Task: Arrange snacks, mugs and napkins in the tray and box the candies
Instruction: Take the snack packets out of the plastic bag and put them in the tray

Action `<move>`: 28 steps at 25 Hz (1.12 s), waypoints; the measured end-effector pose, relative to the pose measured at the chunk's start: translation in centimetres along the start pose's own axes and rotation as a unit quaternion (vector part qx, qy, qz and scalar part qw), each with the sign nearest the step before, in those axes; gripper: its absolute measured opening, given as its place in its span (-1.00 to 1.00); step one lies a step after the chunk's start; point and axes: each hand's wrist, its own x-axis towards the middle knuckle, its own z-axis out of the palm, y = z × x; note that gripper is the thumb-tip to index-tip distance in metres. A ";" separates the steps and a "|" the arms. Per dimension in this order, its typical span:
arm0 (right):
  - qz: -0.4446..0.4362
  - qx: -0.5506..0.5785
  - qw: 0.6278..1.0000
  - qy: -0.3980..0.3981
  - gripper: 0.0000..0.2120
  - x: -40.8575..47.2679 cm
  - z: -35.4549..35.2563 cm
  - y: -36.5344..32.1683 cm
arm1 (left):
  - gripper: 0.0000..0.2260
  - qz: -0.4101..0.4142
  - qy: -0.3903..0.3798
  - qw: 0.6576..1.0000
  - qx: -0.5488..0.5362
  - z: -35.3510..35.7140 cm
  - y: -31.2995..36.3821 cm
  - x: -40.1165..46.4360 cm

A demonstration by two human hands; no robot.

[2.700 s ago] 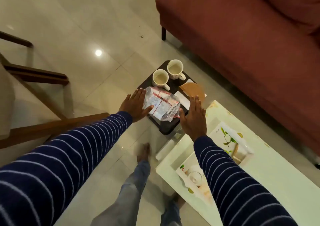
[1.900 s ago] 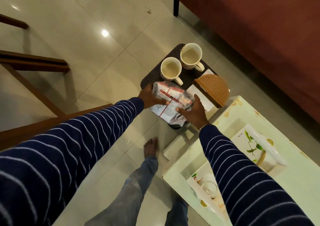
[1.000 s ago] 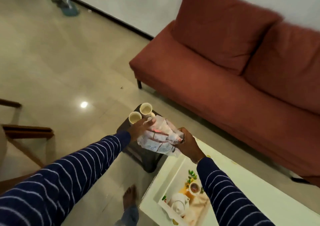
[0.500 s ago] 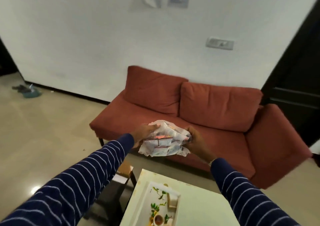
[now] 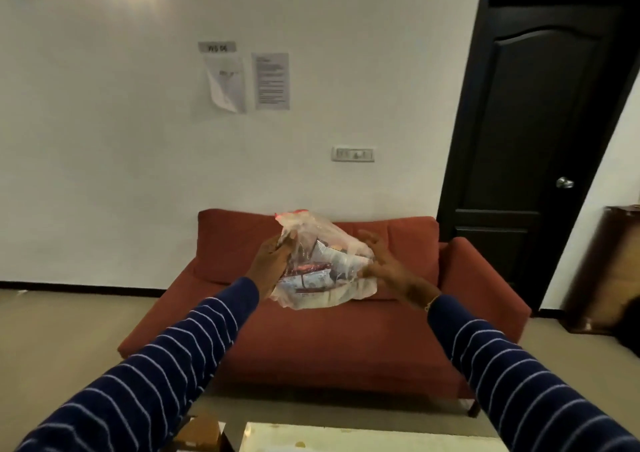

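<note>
A clear plastic bag of snack packets [image 5: 320, 271], red and white inside, hangs in the air in front of me at chest height. My left hand [image 5: 272, 266] grips the bag's left side near its top. My right hand [image 5: 382, 266] touches the bag's right side with fingers spread, supporting it. The mugs, napkins and tray are out of view.
A red sofa [image 5: 322, 334] stands straight ahead against a white wall. A black door [image 5: 540, 133] is at the right, with a wooden cabinet [image 5: 613, 271] beside it. The pale table's edge [image 5: 363, 437] shows at the bottom, and a brown corner of the stool [image 5: 201, 434] beside it.
I lifted the snack bag off the dark stool with both hands and raised it up. My view swung up from the floor to the sofa and wall. My right fingers have spread.
</note>
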 end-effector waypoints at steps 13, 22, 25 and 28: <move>0.013 0.075 0.979 0.190 -0.74 1.7 2.1 -3.2 | -0.69 -0.025 -0.093 0.993 -0.074 -1.1 -0.1 -0.3; 0.040 0.079 0.989 0.115 -0.60 0.4 2.5 -2.5 | -0.74 0.067 0.014 0.989 -0.133 -2.7 1.5 1.9; 0.049 0.056 0.983 0.165 -0.42 0.8 1.6 -2.5 | -0.81 0.090 0.061 0.990 -0.092 -1.8 1.9 2.2; -0.028 -0.212 0.924 0.318 -0.12 1.8 0.6 -3.7 | -0.72 0.119 0.078 0.990 -0.027 -0.1 3.1 2.4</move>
